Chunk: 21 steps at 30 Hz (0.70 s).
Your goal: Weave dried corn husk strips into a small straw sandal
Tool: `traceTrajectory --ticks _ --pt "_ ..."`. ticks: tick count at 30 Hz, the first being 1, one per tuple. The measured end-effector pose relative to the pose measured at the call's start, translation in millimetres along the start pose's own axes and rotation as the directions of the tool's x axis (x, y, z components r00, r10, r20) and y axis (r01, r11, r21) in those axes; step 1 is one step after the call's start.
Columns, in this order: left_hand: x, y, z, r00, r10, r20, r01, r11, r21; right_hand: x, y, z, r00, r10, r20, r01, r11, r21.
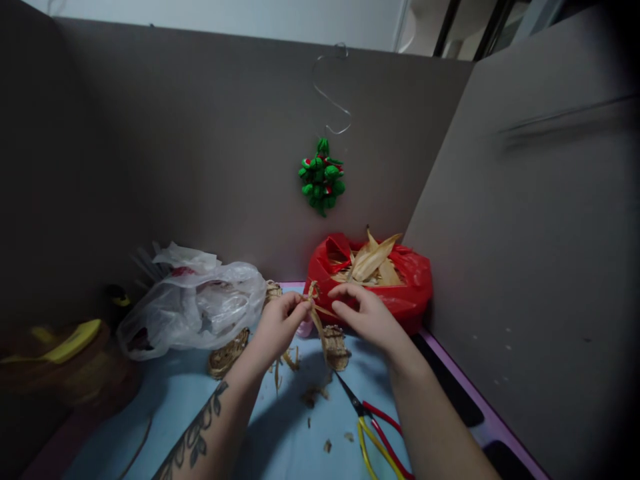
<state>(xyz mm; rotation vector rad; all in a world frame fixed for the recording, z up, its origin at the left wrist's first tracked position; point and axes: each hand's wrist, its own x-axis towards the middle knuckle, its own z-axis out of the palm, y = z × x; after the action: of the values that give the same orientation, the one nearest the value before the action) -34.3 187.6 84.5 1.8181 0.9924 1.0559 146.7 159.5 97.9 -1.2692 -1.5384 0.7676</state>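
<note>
A small piece of braided dried plant fibre [317, 316] is pinched in my left hand [287, 319], with loose strips hanging from it. My right hand [361, 315] is just to its right, thumb and fingers parted around a gap; one thin strip reaches toward them. Under my hands, a brown woven piece [336, 348] lies on the blue surface [285, 427]. Scissors with one red and one yellow handle [367, 417] rest below it, their tips pointing up and left. Another woven piece [229, 353] sits to the left of my left wrist.
A red bag [415, 273] of dried husks stands behind my right hand. At the left are a clear plastic bag [200, 310] and a brown container with something yellow [75, 343]. Green knotted decoration [323, 180] hangs on the grey panel. Scraps [313, 395] litter the cloth.
</note>
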Motion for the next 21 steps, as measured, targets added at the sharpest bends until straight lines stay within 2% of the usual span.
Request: traceTrajectory --ticks 3,5,7,9,12,14,17,19,21 --pt "1.0 -2.4 -0.1 1.0 -0.018 0.004 0.018 1.0 -0.021 -0.3 1.6 -0.3 0.996 0.038 0.086 -0.028 0.992 -0.12" --pt "1.6 -4.7 1.0 1.0 -0.019 -0.02 0.018 1.0 -0.024 -1.0 0.7 -0.2 0.996 0.056 0.073 -0.045 0.99 -0.137" --pt "2.0 -7.5 3.7 0.998 -0.007 -0.061 0.007 1.0 -0.008 -2.4 -1.8 1.1 0.996 0.061 0.059 -0.054 0.993 -0.106" --pt "2.3 -10.5 7.5 0.995 0.001 -0.102 -0.001 1.0 0.0 -4.4 -4.6 6.3 0.992 0.071 0.1 -0.07 0.997 -0.018" --pt "3.6 -14.8 12.7 0.991 -0.067 -0.117 0.053 0.991 -0.122 -8.7 -5.9 25.0 0.986 0.098 0.138 -0.102 0.994 0.023" --pt "5.1 -17.4 13.8 0.983 -0.152 -0.1 0.121 0.957 -0.264 -12.0 -4.1 42.4 0.993 0.1 0.064 -0.094 0.991 -0.092" --pt "7.9 -21.6 12.7 0.966 -0.245 -0.081 0.191 0.889 -0.416 -16.9 1.1 66.2 0.998 -0.027 -0.056 0.004 0.924 -0.381" --pt "9.4 -24.9 11.8 0.96 -0.269 -0.077 0.202 0.857 -0.475 -19.3 4.8 76.5 0.992 -0.105 -0.07 0.053 0.852 -0.52" --pt "10.3 -28.3 11.5 0.961 -0.264 -0.079 0.19 0.84 -0.508 -20.0 7.8 81.1 0.989 -0.134 -0.062 0.077 0.827 -0.556"
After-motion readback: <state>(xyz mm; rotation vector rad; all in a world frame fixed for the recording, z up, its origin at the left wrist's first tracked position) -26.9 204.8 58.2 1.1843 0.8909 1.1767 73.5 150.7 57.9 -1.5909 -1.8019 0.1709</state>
